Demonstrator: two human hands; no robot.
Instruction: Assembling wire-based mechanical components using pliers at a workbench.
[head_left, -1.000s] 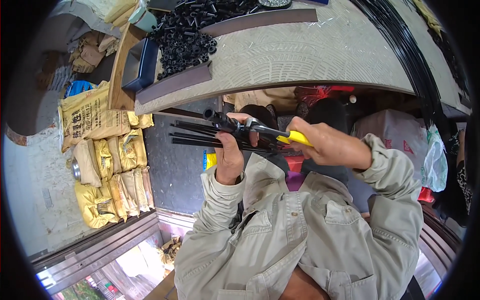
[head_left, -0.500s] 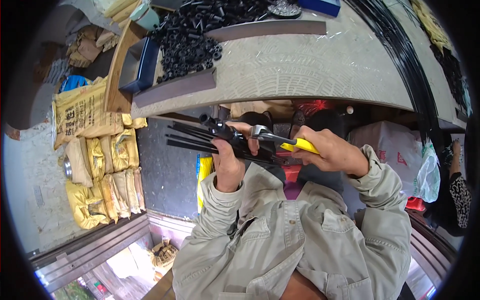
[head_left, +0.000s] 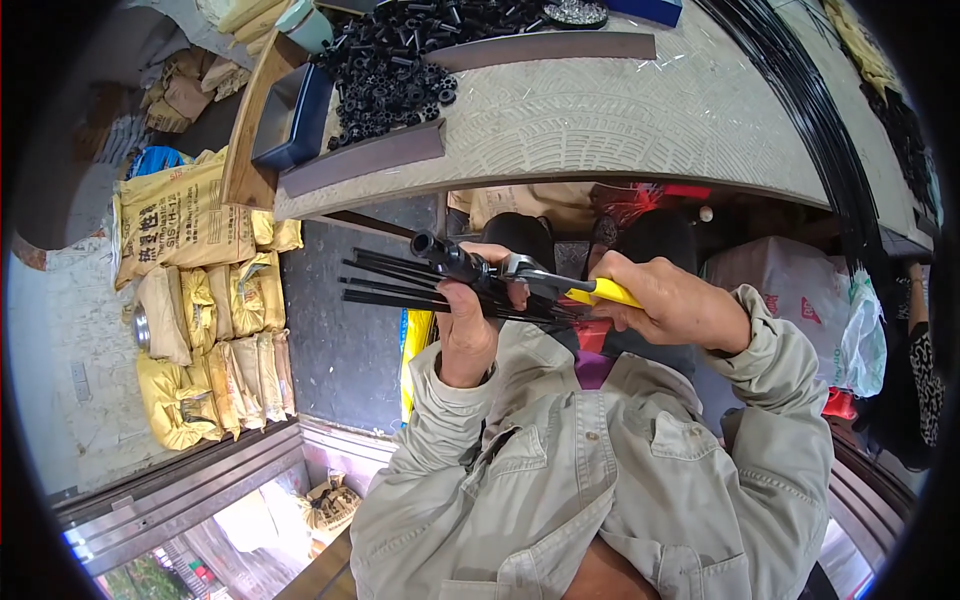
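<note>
My left hand [head_left: 468, 345] is closed around a black ribbed hub with a hollow tube end [head_left: 440, 254], which tilts up toward the left. Several thin black rods [head_left: 388, 296] fan out leftward below the tube, bundled at the hand. My right hand [head_left: 668, 300] grips the yellow handles of a pair of pliers [head_left: 612, 292]. The metal head of the pliers reaches left to the hub, beside the left hand's fingertips. Fingers and the tool hide exactly what the jaws bite on. All this is held above my lap, in front of the bench edge.
A bench [head_left: 620, 130] lies ahead, with a heap of small black plastic parts [head_left: 400, 75], angled metal strips [head_left: 365, 160] and a blue tray [head_left: 292, 118]. Long black rods [head_left: 800, 110] run along its right. Yellow sacks [head_left: 180, 220] stack at left; a white bag [head_left: 775, 290] sits at right.
The whole view has shifted slightly. My hands, the hub and the pliers keep nearly the same hold on each other; the pliers' head still sits at the hub.
</note>
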